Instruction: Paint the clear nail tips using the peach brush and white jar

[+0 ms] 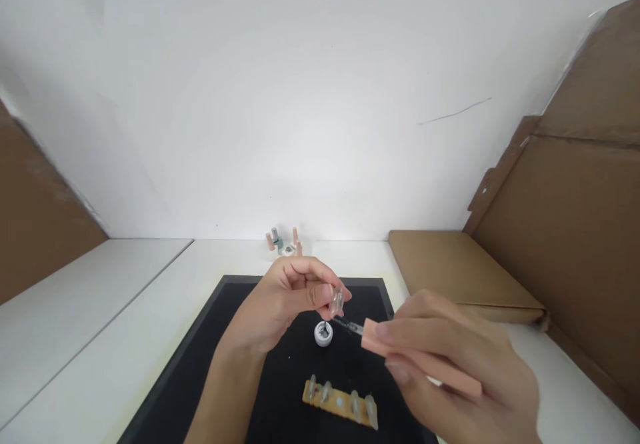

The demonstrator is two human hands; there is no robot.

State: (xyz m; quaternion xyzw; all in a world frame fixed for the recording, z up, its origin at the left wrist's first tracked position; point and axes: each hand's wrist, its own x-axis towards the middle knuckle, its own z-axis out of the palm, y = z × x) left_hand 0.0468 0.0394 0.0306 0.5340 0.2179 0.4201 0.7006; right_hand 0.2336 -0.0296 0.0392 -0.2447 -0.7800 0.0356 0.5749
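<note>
Brush Tip Meets Narrow Target Above Open Pot

Nearest, a yellow strip bearing translucent nail tips lies on a black mat, where a drip could mark it if the brush is loaded. The right hand, low and to the side, clasps an applicator brush by its peach handle, fingers above and thumb below, bristles aimed left; a slack grip could skid them onto the opposite fingertips. Beyond the strip, an open white pot sits beneath the work, liable to tip if knocked. Above it, the left hand, wrist bent, pinches a small clear piece, which too hard a push could dislodge; brush contact cannot be confirmed. Farther back, small capped bottles stand on the white bench.
</note>
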